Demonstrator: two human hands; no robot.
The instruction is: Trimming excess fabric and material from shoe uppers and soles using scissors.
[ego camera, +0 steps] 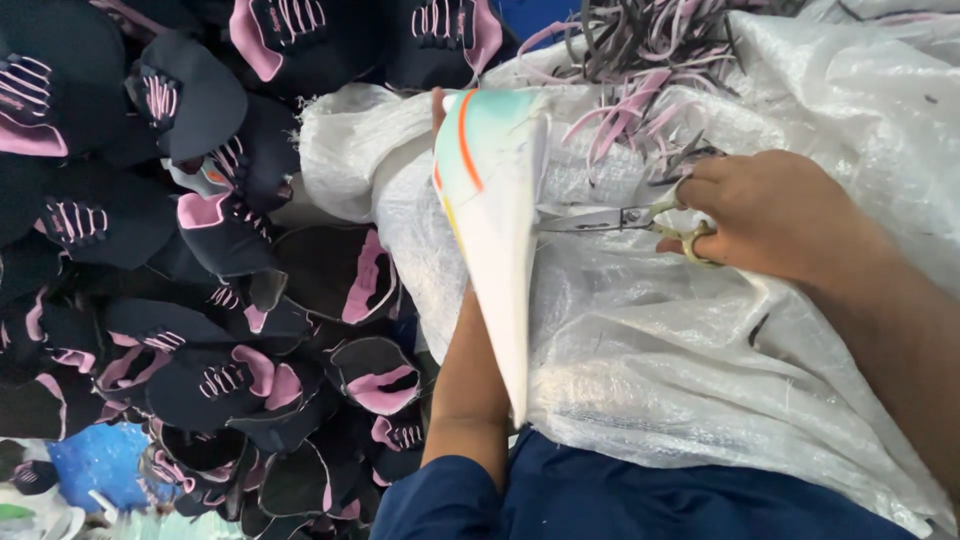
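We see a smooth, curved shoe-upper panel [495,230], white with mint and orange stripes, held on edge above a crinkled, translucent woven plastic sack [700,340]. Our left hand [440,105] sits mostly hidden behind the panel; how far its fingers curl we cannot tell. Our right hand [765,215] has its fingers threaded through the loops of metal scissors [625,218], whose narrowly parted blades meet the panel's edge. Dark navy and pink shoe uppers [200,300] lie heaped at left; thin trimmed strips [640,60] top the sack.
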